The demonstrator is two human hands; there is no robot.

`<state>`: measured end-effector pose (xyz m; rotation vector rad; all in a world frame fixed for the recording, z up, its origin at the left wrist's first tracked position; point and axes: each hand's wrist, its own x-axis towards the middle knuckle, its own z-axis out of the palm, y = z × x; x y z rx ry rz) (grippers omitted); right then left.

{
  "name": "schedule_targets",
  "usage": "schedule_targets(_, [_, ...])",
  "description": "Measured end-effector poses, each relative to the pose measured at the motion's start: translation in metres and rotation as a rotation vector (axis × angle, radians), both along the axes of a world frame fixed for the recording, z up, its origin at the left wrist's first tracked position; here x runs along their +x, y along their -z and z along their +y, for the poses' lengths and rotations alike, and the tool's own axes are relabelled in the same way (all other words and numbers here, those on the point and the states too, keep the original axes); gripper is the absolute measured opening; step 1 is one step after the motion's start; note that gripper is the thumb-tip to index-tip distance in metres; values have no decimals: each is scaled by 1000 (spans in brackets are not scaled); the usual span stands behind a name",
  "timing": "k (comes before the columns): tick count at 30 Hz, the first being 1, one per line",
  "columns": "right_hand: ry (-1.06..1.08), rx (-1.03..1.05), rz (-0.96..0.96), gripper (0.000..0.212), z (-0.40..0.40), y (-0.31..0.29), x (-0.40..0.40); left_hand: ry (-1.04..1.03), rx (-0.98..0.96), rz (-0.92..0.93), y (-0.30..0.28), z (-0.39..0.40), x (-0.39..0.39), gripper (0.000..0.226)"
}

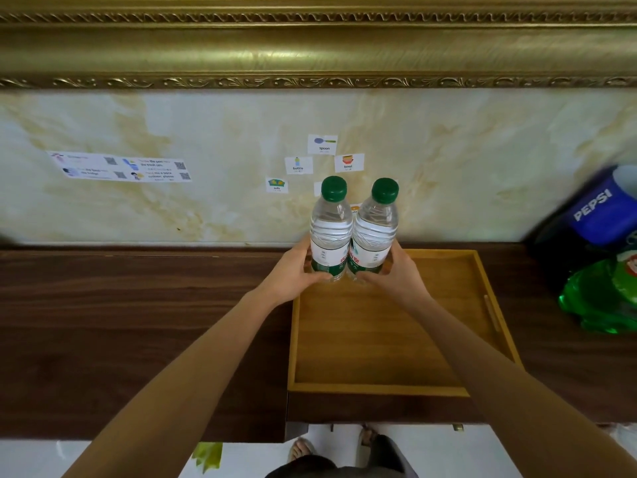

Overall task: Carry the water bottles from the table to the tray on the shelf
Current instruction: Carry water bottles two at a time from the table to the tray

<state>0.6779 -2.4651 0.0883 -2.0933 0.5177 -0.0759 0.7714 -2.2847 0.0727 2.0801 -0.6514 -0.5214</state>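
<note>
While the left hand (298,270) and right hand (393,272) each grip one of two clear, green-capped plastic water bottles (331,232), upright over the shallow wooden tray's (379,389) twelve o'clock edge, lower both together, level.

1. A blue Pepsi bottle (601,208) leans at the far right, blurred, with its top against the wall.
2. A green plastic bottle (599,298) lies just near of it at the right edge, partly cut off by the frame.
3. Small picture cards (324,144) reading spoon, bottle, bowl and sofa are stuck on the marbled wall (206,132) at centre.
4. A strip of instruction labels (120,167) with QR codes is stuck on the wall at far left.
5. An ornate gold frame (310,50) runs across the top, above the wall.
6. The white floor (344,443) shows at the near edge, with a yellow-green scrap (208,455) on it.
</note>
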Motion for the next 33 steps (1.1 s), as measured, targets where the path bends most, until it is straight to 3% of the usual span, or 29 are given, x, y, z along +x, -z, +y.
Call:
schedule_targets(6, [-5, 29, 4, 80, 0, 0, 0, 2, 41, -60, -8, -2, -4, 80])
schedule_targets(12, [-1, 87, 2, 83, -11, -4, -14, -148, 68, -73, -21, 1, -26, 86])
schedule_targets(17, [87, 57, -159, 47, -27, -16, -43, -572, 35, -276, -25, 7, -69, 53])
schedule_targets(22, [-111, 50, -276, 29, -22, -30, -73, -795, -20, -429, -34, 17, -138, 28])
schedule_targets(28, [-534, -40, -215, 22, 43, -24, -91, -644, 465, -358, -43, 70, -218, 29])
schedule_targets(33, [-995, -175, -191, 22, 167, -12, -117, -790, 817, -216, -39, 162, -319, 31])
